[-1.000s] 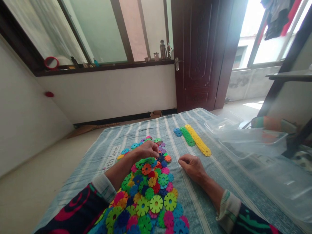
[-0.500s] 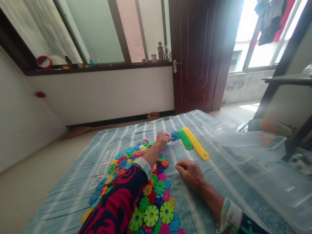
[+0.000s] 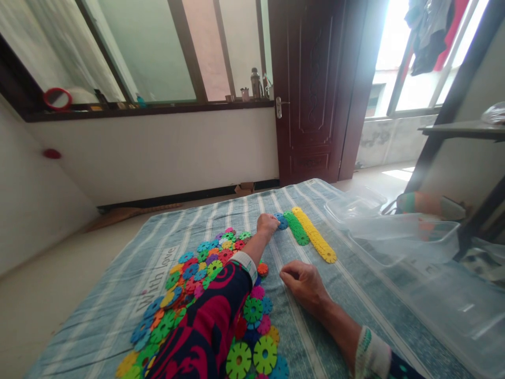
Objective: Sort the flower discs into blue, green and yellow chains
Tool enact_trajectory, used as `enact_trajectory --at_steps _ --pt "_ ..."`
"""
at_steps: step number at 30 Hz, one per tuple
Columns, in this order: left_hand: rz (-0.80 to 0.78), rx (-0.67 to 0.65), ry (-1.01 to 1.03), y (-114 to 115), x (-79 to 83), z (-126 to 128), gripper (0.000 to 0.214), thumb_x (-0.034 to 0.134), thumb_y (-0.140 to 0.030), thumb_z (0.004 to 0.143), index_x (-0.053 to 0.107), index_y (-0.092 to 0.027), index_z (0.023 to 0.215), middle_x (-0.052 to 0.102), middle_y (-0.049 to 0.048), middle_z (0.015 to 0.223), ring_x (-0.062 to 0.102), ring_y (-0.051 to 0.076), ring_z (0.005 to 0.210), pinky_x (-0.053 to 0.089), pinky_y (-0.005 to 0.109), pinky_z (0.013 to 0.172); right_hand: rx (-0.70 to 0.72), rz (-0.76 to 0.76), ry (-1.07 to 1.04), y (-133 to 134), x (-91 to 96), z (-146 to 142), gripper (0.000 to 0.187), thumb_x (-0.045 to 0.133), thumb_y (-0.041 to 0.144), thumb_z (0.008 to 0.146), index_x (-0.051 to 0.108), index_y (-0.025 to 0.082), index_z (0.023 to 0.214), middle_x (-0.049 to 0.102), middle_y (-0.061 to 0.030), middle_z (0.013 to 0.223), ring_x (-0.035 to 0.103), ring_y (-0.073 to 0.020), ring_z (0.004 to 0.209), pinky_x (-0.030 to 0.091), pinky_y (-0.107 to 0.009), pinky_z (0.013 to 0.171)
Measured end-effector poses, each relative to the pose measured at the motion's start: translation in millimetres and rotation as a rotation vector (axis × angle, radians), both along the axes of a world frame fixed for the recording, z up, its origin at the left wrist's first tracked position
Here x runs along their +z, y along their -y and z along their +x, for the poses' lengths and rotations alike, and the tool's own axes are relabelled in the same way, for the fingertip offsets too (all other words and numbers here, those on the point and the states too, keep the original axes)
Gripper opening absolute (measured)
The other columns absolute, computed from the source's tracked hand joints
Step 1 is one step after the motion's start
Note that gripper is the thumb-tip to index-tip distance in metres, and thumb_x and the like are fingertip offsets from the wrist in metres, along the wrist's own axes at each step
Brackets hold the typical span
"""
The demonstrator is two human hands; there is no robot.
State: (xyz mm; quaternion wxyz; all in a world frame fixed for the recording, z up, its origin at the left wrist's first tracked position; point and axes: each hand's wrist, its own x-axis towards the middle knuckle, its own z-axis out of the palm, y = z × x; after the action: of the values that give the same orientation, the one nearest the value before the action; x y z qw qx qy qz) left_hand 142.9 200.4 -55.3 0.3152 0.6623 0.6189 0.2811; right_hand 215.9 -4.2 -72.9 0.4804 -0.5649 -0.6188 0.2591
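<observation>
My left hand (image 3: pixel 268 225) reaches over the pile to the short blue row of notched plastic discs (image 3: pixel 281 221). Its fingers are pinched at the near-left edge of the blue discs, which partly hide behind them. Right of these lie a longer row of overlapping green discs (image 3: pixel 296 228) and a still longer yellow row (image 3: pixel 314 235). My right hand (image 3: pixel 304 281) rests on the bedspread below the rows, fingers curled closed; whatever is inside, if anything, is hidden. A loose heap of many-coloured discs (image 3: pixel 215 267) spreads under and around my left forearm.
Striped blue bedspread (image 3: pixel 130 279) with printed lettering covers the bed. Clear plastic boxes and lids (image 3: pixel 406 237) stand along its right side. Beyond the bed are a brown door (image 3: pixel 311 95) and a window ledge (image 3: pixel 158 111) holding a flask (image 3: pixel 256 84) and a red-rimmed mirror (image 3: pixel 57 99).
My left hand has shifted slightly right against the blue discs and covers more of them. My right hand stays curled in about the same place. The whole view has moved a little.
</observation>
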Motion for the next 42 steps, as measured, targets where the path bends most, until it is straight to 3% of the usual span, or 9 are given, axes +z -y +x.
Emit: enact_trajectory --at_steps 8,13,20,42 --pt "0.091 -0.044 -0.237 13 11.9 -14 0.026 0.058 -0.037 0.087 0.063 -0.013 0.094 0.066 0.0042 0.094 0.063 0.016 0.085 0.052 0.036 0.077 -0.001 0.002 0.006 -1 -2.9 0 0.017 0.057 0.025 0.078 0.07 0.02 0.068 0.067 -0.0001 0.07 0.06 -0.0132 0.067 0.041 -0.022 0.064" --pt "0.157 -0.06 -0.346 32 17.1 -9 0.018 0.071 -0.032 0.07 0.067 -0.017 0.079 0.07 0.0044 0.087 0.064 0.019 0.087 0.047 0.028 0.075 -0.001 0.0 0.01 -1 -3.8 0 0.017 0.056 0.025 0.078 0.07 0.02 0.069 0.068 -0.0009 0.071 0.061 -0.014 0.068 0.042 -0.023 0.066" --pt "0.178 -0.024 -0.448 35 11.8 8 0.022 0.065 -0.032 0.068 0.069 -0.02 0.086 0.072 0.0067 0.091 0.065 0.023 0.089 0.045 0.027 0.071 0.002 0.019 0.014 -2 -3.4 0 0.017 0.056 0.024 0.077 0.07 0.021 0.068 0.068 -0.0007 0.071 0.061 -0.0139 0.067 0.042 -0.023 0.065" --pt "0.153 0.031 -0.484 31 12.1 17 0.022 0.063 -0.028 0.069 0.069 -0.019 0.088 0.072 0.0099 0.092 0.066 0.024 0.091 0.045 0.026 0.069 -0.004 0.006 0.046 -1 0.6 0 0.018 0.056 0.023 0.078 0.071 0.019 0.069 0.067 -0.0013 0.07 0.06 -0.0132 0.066 0.041 -0.022 0.064"
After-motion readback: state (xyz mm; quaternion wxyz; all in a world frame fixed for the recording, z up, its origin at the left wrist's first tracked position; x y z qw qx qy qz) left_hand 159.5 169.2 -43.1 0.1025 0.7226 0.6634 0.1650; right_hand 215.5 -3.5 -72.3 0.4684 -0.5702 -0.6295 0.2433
